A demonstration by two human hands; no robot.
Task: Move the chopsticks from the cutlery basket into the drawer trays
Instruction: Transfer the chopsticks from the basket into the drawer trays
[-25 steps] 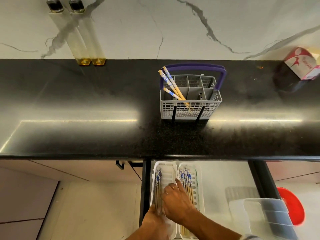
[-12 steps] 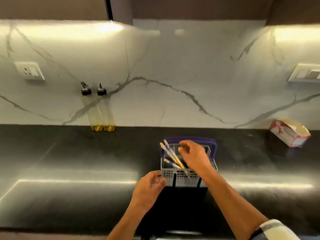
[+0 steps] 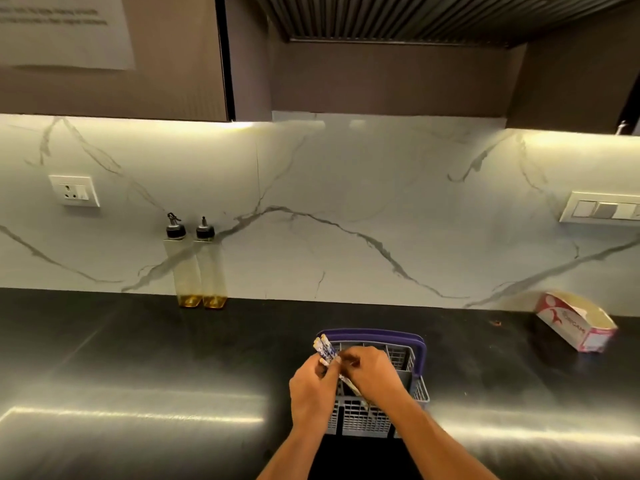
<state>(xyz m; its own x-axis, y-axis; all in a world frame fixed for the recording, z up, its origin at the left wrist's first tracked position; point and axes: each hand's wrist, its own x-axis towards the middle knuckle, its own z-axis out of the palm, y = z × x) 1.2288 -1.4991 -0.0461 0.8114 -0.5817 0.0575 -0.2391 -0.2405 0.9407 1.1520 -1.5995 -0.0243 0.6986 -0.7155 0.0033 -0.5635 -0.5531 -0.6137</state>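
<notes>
A grey cutlery basket point(image 3: 414, 386) with a purple handle stands on the black counter near its front edge. A few chopsticks point(image 3: 325, 348) with blue-and-white patterned ends lean out of its left compartments. My left hand point(image 3: 310, 393) is at the basket's left side, its fingers curled around the chopsticks. My right hand point(image 3: 370, 374) reaches over the basket and pinches the same chopsticks from the right. The drawer and its trays lie below the picture's edge, out of view.
Two tall oil bottles point(image 3: 197, 268) stand against the marble backsplash at the left. A torn pink and white carton point(image 3: 575, 322) lies on the counter point(image 3: 138, 375) at the right. Wall sockets sit on both sides, with cabinets and a hood overhead.
Both hands left the drawer trays and came up to the basket. The view tilted up from the drawer to the wall. The hands now close on the chopsticks.
</notes>
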